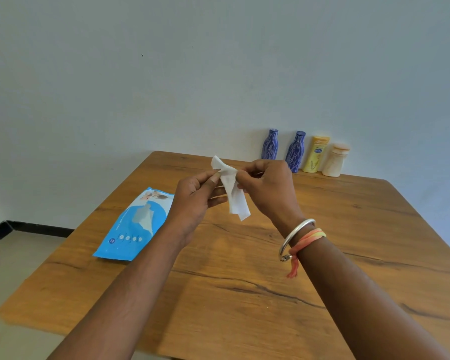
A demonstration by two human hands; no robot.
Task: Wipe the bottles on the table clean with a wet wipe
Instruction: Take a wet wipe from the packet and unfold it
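A white wet wipe (234,196) hangs in the air above the middle of the wooden table (244,281). My left hand (192,198) pinches its upper part from the left, and my right hand (268,188) pinches it from the right. Against the wall at the table's far edge stand two blue patterned bottles (270,144) (295,152), a yellow lotion bottle (316,154) and a cream-coloured bottle (335,160), all upright in a row. Both hands are well in front of the bottles.
A blue wet-wipe pack (133,227) lies flat on the table's left side, with a wipe sticking out of its opening. A pale wall rises behind the table. The floor shows to the left.
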